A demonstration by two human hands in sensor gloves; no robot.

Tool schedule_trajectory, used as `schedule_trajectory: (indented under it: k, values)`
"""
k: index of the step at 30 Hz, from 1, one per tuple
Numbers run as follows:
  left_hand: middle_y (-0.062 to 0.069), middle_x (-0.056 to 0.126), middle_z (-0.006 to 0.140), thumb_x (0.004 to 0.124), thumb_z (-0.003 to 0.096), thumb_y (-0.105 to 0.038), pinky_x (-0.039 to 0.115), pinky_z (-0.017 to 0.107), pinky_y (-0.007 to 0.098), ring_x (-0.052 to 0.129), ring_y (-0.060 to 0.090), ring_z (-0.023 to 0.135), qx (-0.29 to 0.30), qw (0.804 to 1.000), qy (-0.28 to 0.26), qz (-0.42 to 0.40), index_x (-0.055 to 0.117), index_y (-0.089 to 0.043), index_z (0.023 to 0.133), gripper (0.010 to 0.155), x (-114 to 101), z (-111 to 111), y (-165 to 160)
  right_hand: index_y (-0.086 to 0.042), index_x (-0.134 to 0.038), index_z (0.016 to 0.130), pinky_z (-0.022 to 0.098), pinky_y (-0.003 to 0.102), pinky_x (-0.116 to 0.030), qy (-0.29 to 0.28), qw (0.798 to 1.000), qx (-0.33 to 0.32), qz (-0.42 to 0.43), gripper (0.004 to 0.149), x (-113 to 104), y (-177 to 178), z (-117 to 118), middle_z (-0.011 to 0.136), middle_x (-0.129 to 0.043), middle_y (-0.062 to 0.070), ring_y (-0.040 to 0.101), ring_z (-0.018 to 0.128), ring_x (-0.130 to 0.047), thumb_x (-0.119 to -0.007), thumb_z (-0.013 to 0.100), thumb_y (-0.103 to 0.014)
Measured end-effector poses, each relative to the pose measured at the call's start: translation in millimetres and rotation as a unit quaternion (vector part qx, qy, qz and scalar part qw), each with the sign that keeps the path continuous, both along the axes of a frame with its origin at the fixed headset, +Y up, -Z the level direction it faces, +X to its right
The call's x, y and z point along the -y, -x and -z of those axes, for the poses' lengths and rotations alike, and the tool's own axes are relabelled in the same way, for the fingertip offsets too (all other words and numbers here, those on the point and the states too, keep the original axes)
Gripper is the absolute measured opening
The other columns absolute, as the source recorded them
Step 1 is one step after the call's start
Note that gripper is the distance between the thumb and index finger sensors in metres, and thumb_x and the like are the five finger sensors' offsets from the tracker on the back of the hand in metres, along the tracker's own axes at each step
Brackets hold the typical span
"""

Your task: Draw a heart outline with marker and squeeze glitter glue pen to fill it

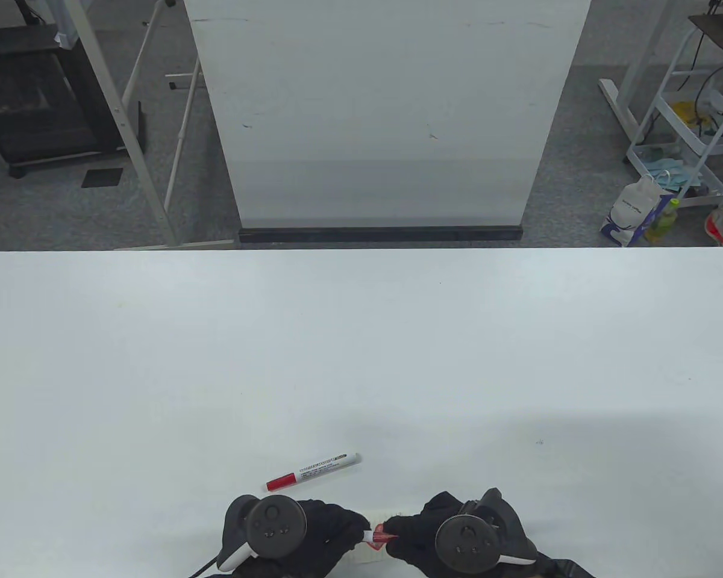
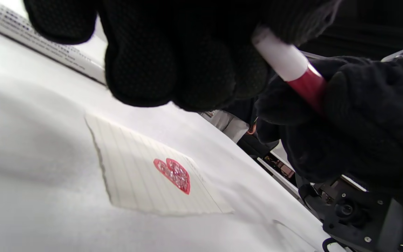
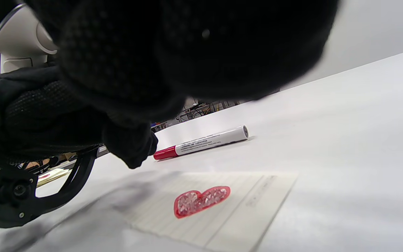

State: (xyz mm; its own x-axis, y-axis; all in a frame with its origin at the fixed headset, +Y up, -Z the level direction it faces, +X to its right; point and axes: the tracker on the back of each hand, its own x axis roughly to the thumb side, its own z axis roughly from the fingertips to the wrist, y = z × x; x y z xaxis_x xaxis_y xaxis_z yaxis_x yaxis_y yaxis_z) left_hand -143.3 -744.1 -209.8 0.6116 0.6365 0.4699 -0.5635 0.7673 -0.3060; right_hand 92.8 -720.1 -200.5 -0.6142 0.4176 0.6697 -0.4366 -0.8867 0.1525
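Now both hands hold the glitter glue pen (image 2: 294, 71) above the paper (image 2: 135, 164): left hand (image 1: 313, 533) grips white end, right hand (image 1: 422, 533) pinches red end. Heart (image 3: 201, 201) is filled w/ glitter. Marker (image 1: 313, 471) lies at 12 o'clock of hands, on table (image 1: 361, 349).

Both hands sit close together at the table's near edge, fingers curled. The left hand (image 1: 313, 533) and right hand (image 1: 425, 530) each pinch an end of the same thin glitter glue pen (image 2: 294, 75) (trackers up on both backs), held just above the table.
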Motion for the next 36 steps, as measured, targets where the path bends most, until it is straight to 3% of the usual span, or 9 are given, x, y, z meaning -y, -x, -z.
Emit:
schedule_trajectory:
  k: [4, 13, 16, 22, 25, 26, 29, 36]
  values:
    - [0.003, 0.099, 0.073, 0.073, 0.0462, -0.046, 0.064, 0.065, 0.066, 0.098, 0.030, 0.064, 0.002, 0.999, -0.037, 0.003, 0.087, -0.024, 0.082, 0.045, -6, -2, -1, -0.015, -0.094, 0.070, 0.044, 0.042, -0.085, 0.004, 1.000, 0.001, 0.005, 0.049, 0, 0, 0, 0.028, -0.105, -0.004, 0.013, 0.009, -0.101, -0.074, 0.038, -0.046]
    - [0.003, 0.098, 0.073, 0.071, 0.0456, -0.045, 0.063, 0.065, 0.067, 0.097, 0.029, 0.063, 0.022, 0.992, -0.115, 0.054, 0.086, -0.023, 0.083, 0.045, -13, -10, -5, -0.013, -0.095, 0.069, 0.043, 0.041, -0.087, 0.048, 0.999, 0.001, 0.024, 0.049, 2, 0, 3, 0.026, -0.104, -0.004, 0.013, 0.007, -0.101, -0.073, 0.039, -0.045]
    - [0.002, 0.099, 0.073, 0.070, 0.0468, -0.046, 0.065, 0.065, 0.066, 0.098, 0.029, 0.063, 0.019, 0.983, -0.168, 0.071, 0.086, -0.025, 0.083, 0.045, -14, -13, -6, -0.013, -0.095, 0.068, 0.043, 0.041, -0.087, 0.056, 0.998, 0.005, 0.028, 0.049, 3, -1, 5, 0.026, -0.104, -0.004, 0.013, 0.006, -0.101, -0.073, 0.039, -0.045]
    - [0.000, 0.100, 0.073, 0.081, 0.0436, -0.049, 0.067, 0.064, 0.065, 0.099, 0.028, 0.064, 0.010, 0.970, -0.229, 0.078, 0.088, -0.028, 0.082, 0.045, -18, -19, -6, -0.013, -0.095, 0.069, 0.042, 0.041, -0.087, 0.068, 0.997, 0.009, 0.034, 0.050, 2, -1, 5, 0.026, -0.105, -0.004, 0.013, 0.006, -0.101, -0.072, 0.039, -0.046]
    - [-0.001, 0.101, 0.072, 0.077, 0.0452, -0.049, 0.067, 0.064, 0.064, 0.100, 0.027, 0.063, -0.002, 0.964, -0.248, 0.098, 0.088, -0.028, 0.082, 0.044, -21, -20, -6, -0.013, -0.094, 0.071, 0.044, 0.043, -0.085, 0.034, 0.999, 0.016, 0.028, 0.051, 1, -2, 3, 0.030, -0.105, -0.002, 0.015, 0.010, -0.102, -0.074, 0.039, -0.047]
    - [0.000, 0.101, 0.072, 0.075, 0.0459, -0.049, 0.067, 0.064, 0.064, 0.099, 0.027, 0.063, -0.006, 0.966, -0.241, 0.098, 0.089, -0.027, 0.082, 0.044, -21, -20, -6, -0.015, -0.092, 0.074, 0.046, 0.043, -0.084, -0.016, 1.000, 0.019, 0.003, 0.052, 0, -2, 1, 0.035, -0.106, -0.002, 0.015, 0.015, -0.103, -0.077, 0.038, -0.050]
    - [0.001, 0.101, 0.072, 0.071, 0.0471, -0.047, 0.067, 0.064, 0.065, 0.099, 0.028, 0.063, -0.008, 0.969, -0.228, 0.097, 0.089, -0.026, 0.082, 0.045, -19, -19, -7, -0.023, -0.090, 0.079, 0.049, 0.045, -0.082, -0.060, 0.998, 0.028, -0.013, 0.054, -3, -2, -3, 0.043, -0.105, -0.001, 0.016, 0.023, -0.104, -0.083, 0.036, -0.053]
    - [0.002, 0.102, 0.071, 0.067, 0.0485, -0.045, 0.066, 0.064, 0.065, 0.099, 0.029, 0.063, -0.014, 0.972, -0.215, 0.099, 0.090, -0.024, 0.082, 0.046, -19, -18, -7, -0.026, -0.090, 0.080, 0.052, 0.047, -0.080, -0.198, 0.976, 0.027, -0.087, 0.054, -7, 4, -14, 0.055, -0.105, 0.000, 0.019, 0.036, -0.106, -0.086, 0.034, -0.054]
